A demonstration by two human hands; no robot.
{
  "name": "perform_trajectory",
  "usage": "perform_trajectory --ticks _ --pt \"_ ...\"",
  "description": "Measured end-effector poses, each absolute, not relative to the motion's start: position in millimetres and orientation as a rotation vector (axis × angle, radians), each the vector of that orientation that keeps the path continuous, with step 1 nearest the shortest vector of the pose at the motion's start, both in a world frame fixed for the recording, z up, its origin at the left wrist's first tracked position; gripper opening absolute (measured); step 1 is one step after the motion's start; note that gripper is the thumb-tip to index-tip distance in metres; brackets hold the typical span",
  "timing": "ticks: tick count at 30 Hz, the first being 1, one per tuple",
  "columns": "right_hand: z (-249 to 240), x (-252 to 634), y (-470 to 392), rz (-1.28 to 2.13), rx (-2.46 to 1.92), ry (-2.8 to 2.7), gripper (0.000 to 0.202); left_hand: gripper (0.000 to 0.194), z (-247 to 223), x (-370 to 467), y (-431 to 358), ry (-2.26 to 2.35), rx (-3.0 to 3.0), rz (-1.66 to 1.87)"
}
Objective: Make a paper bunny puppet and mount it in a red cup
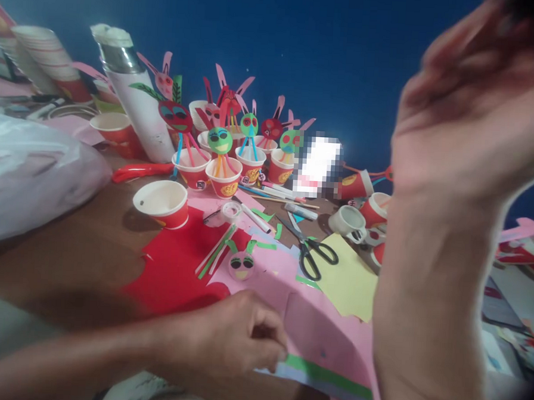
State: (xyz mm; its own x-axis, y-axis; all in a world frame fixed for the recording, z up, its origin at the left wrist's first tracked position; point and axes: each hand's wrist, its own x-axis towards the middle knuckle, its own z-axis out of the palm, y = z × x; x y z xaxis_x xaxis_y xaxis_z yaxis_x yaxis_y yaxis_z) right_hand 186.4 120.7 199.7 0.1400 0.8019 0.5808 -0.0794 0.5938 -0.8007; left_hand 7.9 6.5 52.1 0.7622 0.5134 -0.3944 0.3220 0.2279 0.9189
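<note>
Green strip (329, 377) along pink paper (308, 315), on desk (99, 239). Our left grip (246, 333) curled at strip's end, pinch unclear; right grip (484, 110) raised, blurred, can't tell. We'd keep strip flat.

From my end, I see a low path for the left hand (242, 336) over the flat pink paper (318, 322), with black-handled scissors (306, 241) ahead and 1 row of figure-topped paper cups (224, 178) blocking the back.

I'm in a craft workspace: my counter (85, 244) carries scissors (304, 240), coloured paper (167, 269), markers (254, 218), paper cups (175, 212) and cut-out paper faces (219, 140) with long ears.
</note>
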Motion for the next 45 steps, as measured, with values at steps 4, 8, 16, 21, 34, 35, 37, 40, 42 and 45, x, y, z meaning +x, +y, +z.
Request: perform_trajectory --ticks 4,8,16,21,34,35,37,40,42,45 --pt "131 176 83 1.022 -0.801 -1.129 0.012 0.023 53 -24 -5 0.898 1.747 0.107" --pt "67 174 50 1.316 -0.995 -1.013 0.011 0.039 46 -35 -7 1.032 1.781 0.112" --pt "43 158 8 1.022 -1.185 -1.283 0.016 0.046 39 -25 19 0.553 0.432 0.619" --pt "32 165 5 0.518 -1.088 -1.67 0.034 0.063 43 -19 23 0.41 0.159 0.678" --pt "29 171 8 0.007 -1.066 -2.131 0.029 0.07 46 -5 17 0.275 0.038 0.68" --pt "30 170 8 0.009 -1.079 -2.127 0.03 0.07 46 -4 17 0.266 0.04 0.676" --pt "30 170 9 0.011 -1.092 -2.124 0.032 0.07 46 -3 16 0.255 0.036 0.67" --pt "29 170 11 0.02 -1.074 -2.139 0.031 0.069 46 -2 15 0.252 0.009 0.675" --pt "28 170 12 0.033 -1.056 -2.144 0.03 0.068 45 -2 15 0.239 0.005 0.677" --pt "26 170 11 0.091 -1.077 -2.115 0.031 0.068 44 -3 15 0.24 0.022 0.661"
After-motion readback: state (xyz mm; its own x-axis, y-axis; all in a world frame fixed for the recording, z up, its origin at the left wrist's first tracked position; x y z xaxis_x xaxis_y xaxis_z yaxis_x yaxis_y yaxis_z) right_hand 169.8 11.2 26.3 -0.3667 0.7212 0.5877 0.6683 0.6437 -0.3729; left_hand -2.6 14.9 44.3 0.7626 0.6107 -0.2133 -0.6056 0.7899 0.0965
